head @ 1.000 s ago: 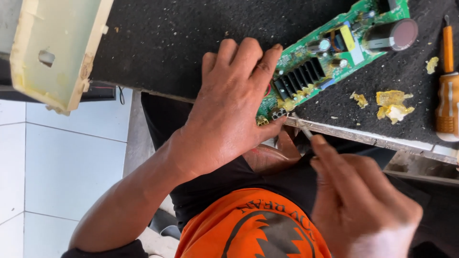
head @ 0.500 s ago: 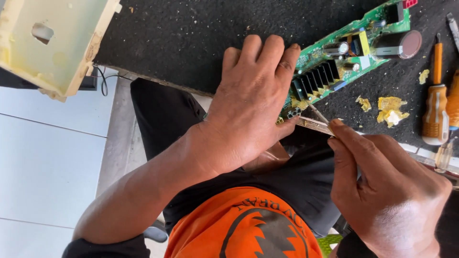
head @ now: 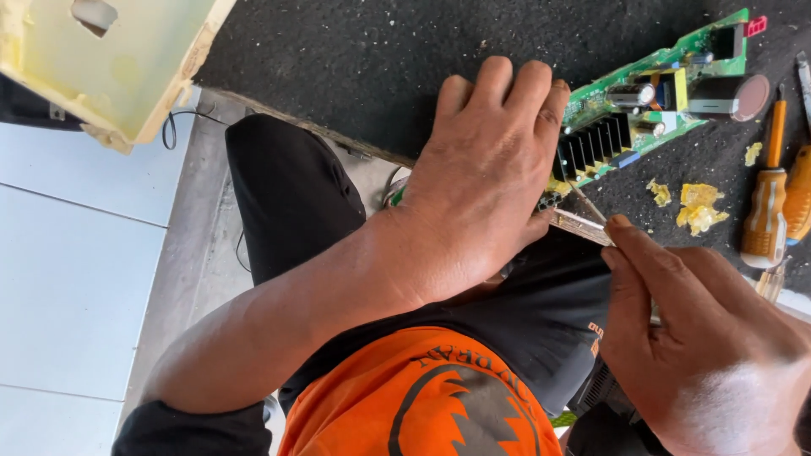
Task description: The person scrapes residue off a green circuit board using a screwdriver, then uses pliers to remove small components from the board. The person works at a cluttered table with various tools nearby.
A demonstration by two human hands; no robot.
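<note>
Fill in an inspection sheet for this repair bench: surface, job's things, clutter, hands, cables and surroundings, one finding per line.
Surface: black mat on the bench.
Job's things: green circuit board with black heat sink, at the mat's edge.
Clutter: yellow crumbs; orange-handled screwdrivers; yellowed plastic casing.
Hands: left hand presses the board's end; right hand pinches a thin tool at the board.
Cables: black cable beneath the casing.
Surroundings: white floor tiles.

Hidden and cut-off parts around the bench edge

The left hand [head: 481, 181] covers the near end of the green circuit board [head: 650, 93]; the right hand [head: 701, 338] hides most of its thin metal tool [head: 589, 205] and runs off the bottom edge; the yellowed plastic casing [head: 118, 59] is cropped at the top.
</note>
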